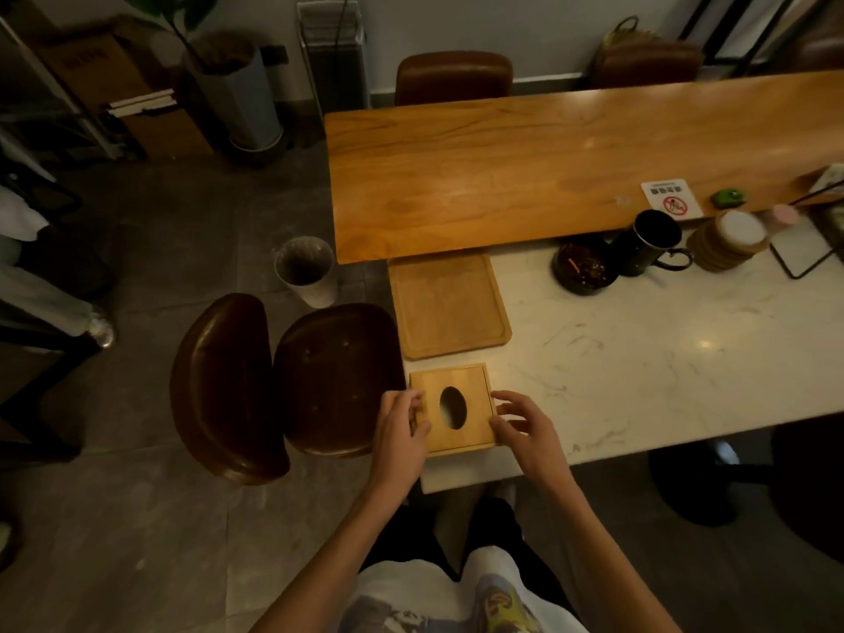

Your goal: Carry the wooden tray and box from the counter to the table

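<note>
Head view, hands [461, 427] flanking box [452, 408], tray [450, 306] beside

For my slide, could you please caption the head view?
Both hands flank the wooden box beside the tray.

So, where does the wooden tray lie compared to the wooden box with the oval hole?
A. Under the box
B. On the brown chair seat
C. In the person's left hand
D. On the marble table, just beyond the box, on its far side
D: the wooden tray lies flat on the marble table, just past the far edge of the wooden box, with both hands at the box's sides.
</note>
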`<state>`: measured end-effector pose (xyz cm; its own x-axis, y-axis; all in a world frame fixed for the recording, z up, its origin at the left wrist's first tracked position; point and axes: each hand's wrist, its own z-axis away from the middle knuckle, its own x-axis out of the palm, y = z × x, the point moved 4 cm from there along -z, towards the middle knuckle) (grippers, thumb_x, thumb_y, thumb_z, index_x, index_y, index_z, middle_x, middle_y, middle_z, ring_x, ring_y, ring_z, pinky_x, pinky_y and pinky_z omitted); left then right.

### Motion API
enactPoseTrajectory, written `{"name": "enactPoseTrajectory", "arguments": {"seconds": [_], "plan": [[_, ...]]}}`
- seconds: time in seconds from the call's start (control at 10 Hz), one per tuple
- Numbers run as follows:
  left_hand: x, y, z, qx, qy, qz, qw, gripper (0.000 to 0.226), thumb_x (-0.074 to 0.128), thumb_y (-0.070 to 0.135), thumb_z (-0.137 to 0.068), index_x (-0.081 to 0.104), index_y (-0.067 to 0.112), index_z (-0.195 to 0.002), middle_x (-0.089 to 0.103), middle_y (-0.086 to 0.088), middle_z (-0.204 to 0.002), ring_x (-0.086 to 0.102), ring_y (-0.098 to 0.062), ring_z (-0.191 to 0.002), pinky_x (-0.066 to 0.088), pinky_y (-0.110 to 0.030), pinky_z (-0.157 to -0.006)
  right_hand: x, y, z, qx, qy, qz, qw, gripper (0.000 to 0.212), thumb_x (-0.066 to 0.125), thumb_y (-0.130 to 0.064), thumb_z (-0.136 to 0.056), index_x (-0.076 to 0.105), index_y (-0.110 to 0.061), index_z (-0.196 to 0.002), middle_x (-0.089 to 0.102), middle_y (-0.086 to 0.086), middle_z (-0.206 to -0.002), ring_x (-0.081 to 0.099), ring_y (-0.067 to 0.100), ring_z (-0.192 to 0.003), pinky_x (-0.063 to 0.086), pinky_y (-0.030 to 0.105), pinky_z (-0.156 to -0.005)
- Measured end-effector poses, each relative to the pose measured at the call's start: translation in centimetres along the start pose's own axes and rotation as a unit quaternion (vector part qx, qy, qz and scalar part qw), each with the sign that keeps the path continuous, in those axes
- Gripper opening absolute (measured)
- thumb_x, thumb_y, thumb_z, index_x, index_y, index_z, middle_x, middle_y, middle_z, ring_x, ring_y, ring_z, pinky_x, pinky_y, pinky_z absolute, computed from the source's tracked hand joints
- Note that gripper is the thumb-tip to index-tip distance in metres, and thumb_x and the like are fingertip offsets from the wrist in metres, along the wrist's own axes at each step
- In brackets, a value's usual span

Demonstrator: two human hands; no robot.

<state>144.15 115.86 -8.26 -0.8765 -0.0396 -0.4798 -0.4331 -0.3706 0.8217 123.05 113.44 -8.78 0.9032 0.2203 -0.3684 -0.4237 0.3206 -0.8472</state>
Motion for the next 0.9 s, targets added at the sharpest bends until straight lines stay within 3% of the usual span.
{"name": "enactPoseTrajectory", "arguments": {"seconds": [0.1,0.2,0.3,0.4,0.5,0.6,0.7,0.8,0.9], "plan": [[0.0,-0.5,0.1,0.003,0.002,0.006,1.000,0.047,0.067,0.005,-0.089,0.054,0.024,-0.130,0.046,0.007,-0.127,0.057,-0.014,-0.116,0.056,-0.036,-0.093,0.2,-0.3,0.2,-0.021,0.004,0.002,1.000,0.031,0.062,-0.019,-0.095,0.057,-0.033,-0.122,0.063,-0.008,-0.115,0.064,0.013,-0.106,0.058,0.042,-0.090],[0.2,-0.1,1.0,0.037,0.034,-0.074,0.996,0.053,0.064,0.013,-0.092,0.046,0.023,-0.141,0.040,0.005,-0.144,0.048,-0.012,-0.126,0.051,-0.027,-0.095,0.7,-1.1,1.6,-0.119,0.066,0.149,0.979,0.036,0.056,-0.027,-0.097,0.053,-0.028,-0.133,0.061,0.000,-0.130,0.060,0.014,-0.112,0.055,0.041,-0.095],[1.2,0.8,3.1,0.158,0.087,-0.261,0.948,0.051,0.062,0.023,-0.093,0.045,0.017,-0.142,0.042,-0.006,-0.146,0.047,-0.018,-0.127,0.053,-0.028,-0.092,2.1,-0.6,3.8,-0.247,0.102,0.382,0.885,0.053,0.043,-0.039,-0.101,0.037,-0.022,-0.150,0.038,0.008,-0.156,0.036,0.032,-0.143,0.034,0.043,-0.114],[2.6,0.3,4.5,0.201,0.079,-0.365,0.906,0.044,0.051,0.032,-0.097,0.045,0.018,-0.139,0.047,-0.006,-0.143,0.049,-0.020,-0.128,0.051,-0.032,-0.097,2.6,1.6,3.9,-0.204,0.022,0.445,0.871,0.065,0.022,-0.055,-0.102,0.004,-0.028,-0.158,-0.005,0.000,-0.166,-0.007,0.028,-0.153,0.007,0.049,-0.123],[2.8,0.9,4.9,0.171,0.080,-0.418,0.889,0.040,0.044,0.032,-0.100,0.045,0.018,-0.136,0.049,-0.004,-0.141,0.051,-0.021,-0.125,0.050,-0.034,-0.097,2.0,1.5,3.1,-0.193,-0.063,0.436,0.877,0.067,0.015,-0.059,-0.101,-0.004,-0.029,-0.158,-0.016,-0.004,-0.164,-0.017,0.026,-0.151,0.000,0.048,-0.122],[2.2,3.5,5.1,0.126,0.017,-0.413,0.902,0.035,0.049,0.036,-0.099,0.050,0.021,-0.130,0.054,-0.001,-0.134,0.053,-0.020,-0.121,0.051,-0.036,-0.096,-1.3,-0.6,2.3,-0.160,-0.144,0.308,0.927,0.060,0.028,-0.055,-0.101,0.026,-0.028,-0.155,0.026,0.002,-0.163,0.018,0.031,-0.151,0.021,0.049,-0.122],[-1.4,7.8,4.7,0.018,-0.044,-0.236,0.971,0.025,0.051,0.038,-0.099,0.060,0.019,-0.112,0.065,-0.003,-0.110,0.063,-0.018,-0.098,0.057,-0.036,-0.083,-7.6,-4.6,1.8,0.035,-0.173,-0.012,0.984,0.049,0.044,-0.051,-0.100,0.056,-0.015,-0.132,0.060,0.008,-0.133,0.056,0.030,-0.124,0.048,0.046,-0.102],[-7.1,14.9,4.1,-0.079,-0.006,-0.015,0.997,0.032,0.055,0.041,-0.098,0.061,0.009,-0.097,0.060,-0.007,-0.083,0.063,-0.021,-0.078,0.058,-0.036,-0.066,-13.9,-12.2,1.7,0.039,-0.145,-0.110,0.983,0.033,0.042,-0.031,-0.104,0.059,-0.011,-0.085,0.061,0.009,-0.082,0.064,0.022,-0.077,0.056,0.037,-0.074],[-13.1,25.7,4.8,0.036,0.090,-0.004,0.995,0.029,0.055,0.034,-0.099,0.062,0.010,-0.086,0.058,-0.007,-0.074,0.061,-0.021,-0.069,0.056,-0.039,-0.067,-18.8,-23.1,3.6,-0.122,-0.006,-0.022,0.992,0.035,0.038,-0.021,-0.105,0.052,-0.013,-0.074,0.049,0.005,-0.068,0.048,0.017,-0.057,0.042,0.030,-0.056]]}}
